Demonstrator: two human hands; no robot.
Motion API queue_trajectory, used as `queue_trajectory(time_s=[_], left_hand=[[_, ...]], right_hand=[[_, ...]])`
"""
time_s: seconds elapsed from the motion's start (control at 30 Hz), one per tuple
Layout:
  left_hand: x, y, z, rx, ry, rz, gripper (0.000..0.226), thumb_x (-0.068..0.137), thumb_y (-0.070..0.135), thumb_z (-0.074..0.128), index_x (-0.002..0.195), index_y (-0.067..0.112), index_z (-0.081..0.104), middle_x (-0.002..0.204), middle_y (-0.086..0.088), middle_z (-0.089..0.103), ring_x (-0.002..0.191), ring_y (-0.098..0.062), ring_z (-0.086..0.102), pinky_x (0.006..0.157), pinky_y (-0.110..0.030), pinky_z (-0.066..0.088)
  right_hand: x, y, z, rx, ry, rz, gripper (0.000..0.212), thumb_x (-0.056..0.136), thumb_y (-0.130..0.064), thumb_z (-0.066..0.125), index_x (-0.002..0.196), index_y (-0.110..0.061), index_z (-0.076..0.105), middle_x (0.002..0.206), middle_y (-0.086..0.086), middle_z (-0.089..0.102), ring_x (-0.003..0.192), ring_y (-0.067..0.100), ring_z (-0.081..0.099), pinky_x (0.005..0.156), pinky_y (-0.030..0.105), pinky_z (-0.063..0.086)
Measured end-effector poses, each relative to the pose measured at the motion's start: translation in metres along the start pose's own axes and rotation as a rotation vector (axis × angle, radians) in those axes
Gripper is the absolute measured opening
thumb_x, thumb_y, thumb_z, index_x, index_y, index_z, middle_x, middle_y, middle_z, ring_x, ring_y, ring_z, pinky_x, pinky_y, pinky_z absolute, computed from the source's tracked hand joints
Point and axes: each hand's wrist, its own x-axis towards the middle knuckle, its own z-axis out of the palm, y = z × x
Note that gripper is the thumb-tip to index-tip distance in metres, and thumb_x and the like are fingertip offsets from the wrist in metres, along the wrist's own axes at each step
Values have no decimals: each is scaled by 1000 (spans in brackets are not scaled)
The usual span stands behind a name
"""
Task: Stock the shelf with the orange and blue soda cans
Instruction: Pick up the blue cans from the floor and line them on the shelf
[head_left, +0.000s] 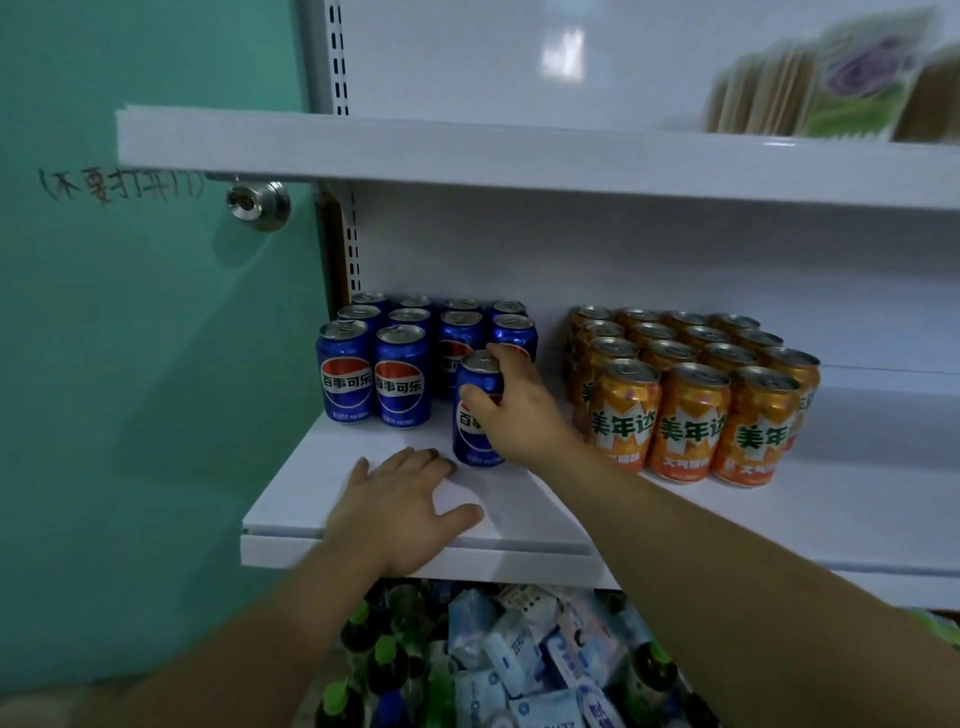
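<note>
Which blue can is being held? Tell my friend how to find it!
Look at the middle white shelf, where blue cans stand left of orange cans. A lone blue can stands in front of that block, nearest the orange ones, the only one gripped by the right hand.

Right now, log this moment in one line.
right hand grips blue can on shelf | left hand flat on shelf | orange cans stand beside

Blue cans (400, 382) stand left on shelf (831, 499), orange cans (688, 421) right, one blue can (475, 447) forward
</note>
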Motion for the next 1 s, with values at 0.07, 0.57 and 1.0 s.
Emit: queue_trajectory(time_s=[0.07,0.57,1.0], left_hand=[[0,-1,0,-11,-6,2,74,85,74,29,149,36,22,159,12,15,147,-11,10,119,-49,5],[-1,0,-3,-5,-9,5,71,88,69,33,150,36,20,160,11,11,147,-10,7,119,-49,2],[0,-1,0,-23,-4,5,70,88,69,35,149,37,21,160,13,12,146,-9,7,119,-49,2]], right_hand=[[11,1,6,15,-31,20,62,96,-33,55,149,-21,26,150,5,33,133,25,39,103,33,36],[59,9,32,-48,-51,-10,64,98,-37,51,151,-22,19,158,-1,20,140,21,29,110,38,32],[61,13,33,-174,-37,-45,82,88,-42,66,151,-24,16,156,1,18,142,23,24,111,39,33]])
